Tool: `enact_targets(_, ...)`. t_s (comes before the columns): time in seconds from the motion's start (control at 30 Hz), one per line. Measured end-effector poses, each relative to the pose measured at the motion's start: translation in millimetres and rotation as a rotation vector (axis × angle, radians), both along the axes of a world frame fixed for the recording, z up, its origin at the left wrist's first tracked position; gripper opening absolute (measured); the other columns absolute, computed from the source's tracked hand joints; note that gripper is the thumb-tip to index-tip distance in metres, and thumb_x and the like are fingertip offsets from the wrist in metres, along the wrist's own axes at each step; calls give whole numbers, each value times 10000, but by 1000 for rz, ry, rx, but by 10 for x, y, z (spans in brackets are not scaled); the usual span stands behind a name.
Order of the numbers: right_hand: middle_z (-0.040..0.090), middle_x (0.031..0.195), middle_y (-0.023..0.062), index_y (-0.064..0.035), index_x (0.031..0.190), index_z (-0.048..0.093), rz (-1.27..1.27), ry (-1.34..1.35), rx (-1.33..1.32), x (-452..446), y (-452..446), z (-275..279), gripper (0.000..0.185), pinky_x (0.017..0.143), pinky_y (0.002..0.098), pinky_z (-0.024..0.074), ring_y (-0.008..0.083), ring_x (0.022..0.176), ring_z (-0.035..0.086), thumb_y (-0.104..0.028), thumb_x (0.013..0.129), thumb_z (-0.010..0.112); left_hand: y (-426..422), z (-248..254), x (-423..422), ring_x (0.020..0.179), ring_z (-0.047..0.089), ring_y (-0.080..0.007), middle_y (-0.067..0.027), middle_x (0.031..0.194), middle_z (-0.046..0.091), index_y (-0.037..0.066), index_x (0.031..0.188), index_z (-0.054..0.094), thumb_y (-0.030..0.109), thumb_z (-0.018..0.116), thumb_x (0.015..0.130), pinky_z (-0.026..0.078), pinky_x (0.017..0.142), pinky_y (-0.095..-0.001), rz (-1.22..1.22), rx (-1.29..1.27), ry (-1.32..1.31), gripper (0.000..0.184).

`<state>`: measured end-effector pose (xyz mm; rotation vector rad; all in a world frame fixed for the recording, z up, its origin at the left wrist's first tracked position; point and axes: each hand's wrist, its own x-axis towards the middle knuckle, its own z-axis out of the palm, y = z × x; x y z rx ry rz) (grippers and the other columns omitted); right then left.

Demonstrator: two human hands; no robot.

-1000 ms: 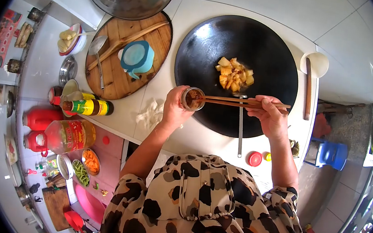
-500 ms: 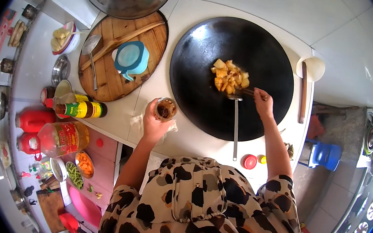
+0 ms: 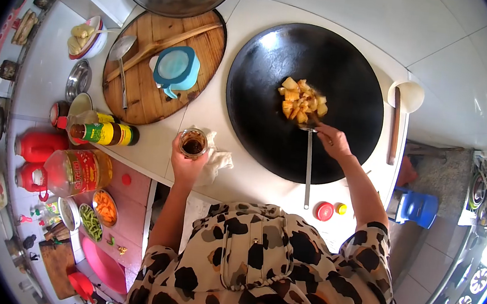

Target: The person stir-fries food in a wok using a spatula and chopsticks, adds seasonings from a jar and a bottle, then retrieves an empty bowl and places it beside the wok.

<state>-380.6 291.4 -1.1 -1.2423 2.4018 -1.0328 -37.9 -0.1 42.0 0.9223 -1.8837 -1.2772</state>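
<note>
My left hand [image 3: 187, 168] is wrapped around an open glass jar [image 3: 193, 143] with dark brown sauce in it, held over the counter left of the wok. Beneath that hand lies a crumpled white cloth [image 3: 217, 160]. Over the black wok [image 3: 262, 139], my right hand [image 3: 333, 142] grips chopsticks [image 3: 316, 121], whose tips reach the browned potato-like chunks [image 3: 298, 98]. A long-handled metal spatula [image 3: 308, 176] rests with its head at the food and its handle across the near rim. The chopstick tips are hard to make out.
Left of the wok, a round wooden board [image 3: 135, 105] bears a blue-lidded container [image 3: 176, 69], a wooden stick and a metal turner [image 3: 122, 71]. Bottles [image 3: 109, 134] stand farther left. A red lid [image 3: 324, 211] and yellow cap [image 3: 341, 208] lie near the front edge.
My left hand has drawn the jar left and slightly down, away from the wok. My right hand has shifted left and lower, with the chopsticks now more upright at the food.
</note>
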Motion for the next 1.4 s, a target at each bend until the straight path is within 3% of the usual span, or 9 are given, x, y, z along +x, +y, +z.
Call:
enact_targets(0.17,667,1079,158,-70,998,690,83,61,33,44,9,-21,185,843,375,532,346,989,637,-45,825,627,-100,-54,-50,961,605,-166,-96,1081,580,-13,1218,453,4,793,683,496,862,-293,149,-53,73,634)
enact_targets(0.2,692,1037,134,-54,1002,690,145,70,16,68,9,9,168,805,345,539,297,945,670,-62,845,631,-116,-30,-58,955,603,-159,-91,1072,581,-10,1203,460,-2,790,691,496,857,-292,166,-18,134,609)
enact_targets(0.33,686,950,71,1,999,684,-468,-612,-237,-107,171,141,166,768,269,537,173,904,669,-116,897,623,-214,-73,-11,896,595,-121,-59,1004,602,-1,1106,489,-55,762,714,499,809,-268,182,17,162,481)
enact_targets(0.37,679,938,89,-4,1051,658,-602,-863,-428,-126,234,277,194,799,309,549,213,919,673,-124,913,593,-216,-82,-10,891,596,-120,-58,1002,604,-1,1095,496,-58,760,717,499,807,-267,169,22,181,465)
enact_targets(0.63,680,990,161,-34,1079,625,-678,-1279,-826,-177,963,408,222,866,420,545,290,967,669,-169,927,534,-272,-237,140,914,603,-125,-59,1018,616,-16,1104,526,-79,731,744,497,825,-270,165,104,262,419)
enact_targets(0.8,691,904,162,-33,987,622,-850,-1301,-986,-144,1465,222,181,826,415,564,295,906,687,-163,928,511,-271,-170,166,954,579,-138,-56,1075,573,-7,1275,398,-71,726,748,492,859,-287,145,109,317,624)
enact_targets(1.0,678,879,203,28,917,593,-999,-1359,-1001,-278,2103,-19,251,817,417,569,323,904,681,-195,946,480,-234,-135,149,920,592,-133,-71,1027,599,-8,1147,487,-91,689,775,513,800,-269,150,66,288,431)
enact_targets(1.13,648,918,252,124,988,534,-1044,-1381,-972,-278,2164,-66,482,820,398,574,332,859,673,-350,921,587,-233,-69,153,906,594,-133,-70,1016,608,-17,1101,528,-93,681,783,513,797,-267,102,54,257,360)
enact_targets(1.4,536,1129,301,122,1227,335,-1258,-1296,-874,-35,2325,50,586,878,459,549,409,998,611,-223,880,658,-140,-20,214,910,605,-145,-91,1037,627,-37,1078,561,-75,698,781,513,814,-272,150,64,231,329)
